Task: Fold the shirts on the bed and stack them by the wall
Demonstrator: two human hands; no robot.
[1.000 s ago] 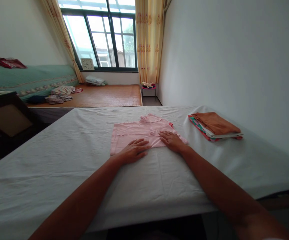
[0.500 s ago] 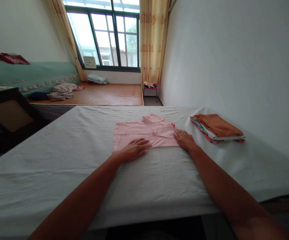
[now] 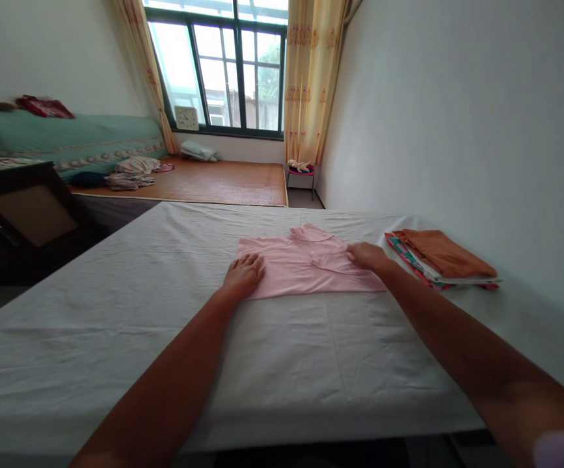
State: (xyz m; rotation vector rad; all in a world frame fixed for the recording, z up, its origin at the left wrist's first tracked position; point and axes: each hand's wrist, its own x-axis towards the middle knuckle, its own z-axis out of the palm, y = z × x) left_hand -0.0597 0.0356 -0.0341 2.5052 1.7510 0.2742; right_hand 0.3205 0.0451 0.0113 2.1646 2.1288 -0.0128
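A pink collared shirt (image 3: 286, 270) lies folded lengthwise on the white sheet, its collar towards the far side. My left hand (image 3: 246, 274) rests flat on the shirt's left end, fingers stretched out. At the shirt's right end, close to the collar, my right hand (image 3: 365, 255) has its fingers closed on the fabric's edge. My right hand and forearm hide part of that end. Beyond my right hand sits a stack of folded clothes (image 3: 450, 252), with an orange-brown piece on top.
The white-sheeted table (image 3: 116, 312) reaches the wall on the right. A bed with a brown mat (image 3: 233, 182) stands beyond it, clothes (image 3: 133, 174) on its left part. A dark cabinet (image 3: 28, 221) is at left; a small stool (image 3: 301, 170) stands by the curtain.
My left hand has slid left to the shirt's end. My right hand has gone from lying on the right end to gripping its edge nearer the collar. The view has shifted slightly.
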